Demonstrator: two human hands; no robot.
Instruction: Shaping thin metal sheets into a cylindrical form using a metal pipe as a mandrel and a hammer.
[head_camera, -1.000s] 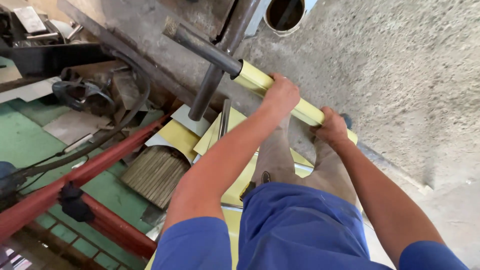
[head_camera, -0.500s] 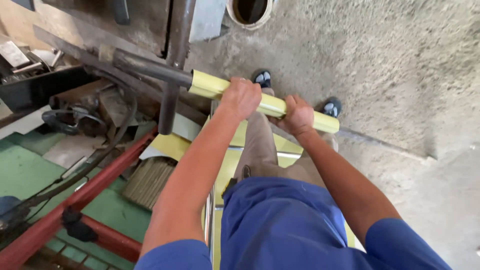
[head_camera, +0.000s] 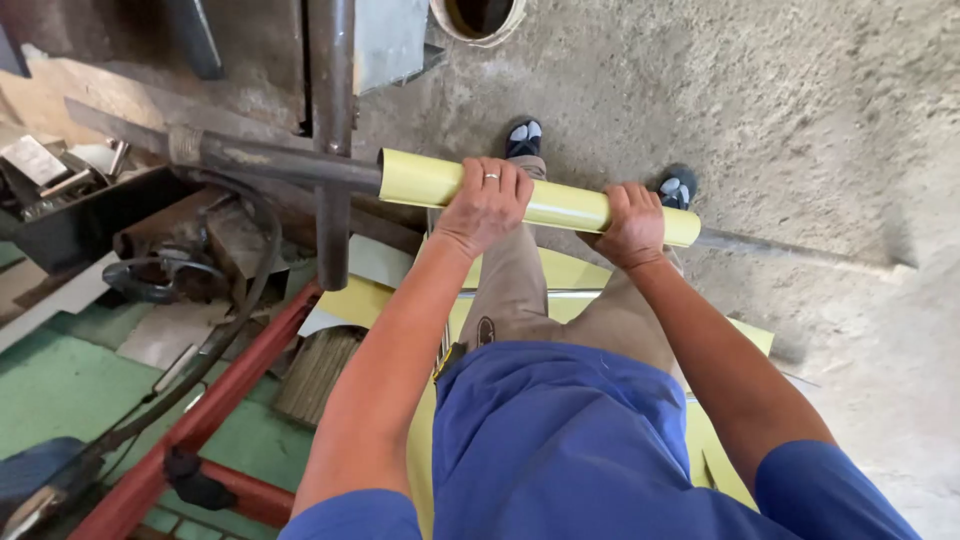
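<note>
Rusty steel bar (head_camera: 260, 160) runs in from the left, its end inside a pale yellow tube (head_camera: 545, 203) held level above the concrete floor (head_camera: 800, 130) | left hand (head_camera: 487, 205) clenched over the tube's middle | right hand (head_camera: 632, 222) clenched near its right end | shoes (head_camera: 678, 188) beneath.

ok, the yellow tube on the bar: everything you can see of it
The yellow tube is a pale yellow, smooth cylinder, sheet-like and apparently rolled, with an open round end at the left. It lies nearly level, sloping slightly down to the right, sleeved over a dark rusty metal bar that enters its left end. The left hand and the right hand both wrap over it from above. Flat yellow sheets lie below.
</note>
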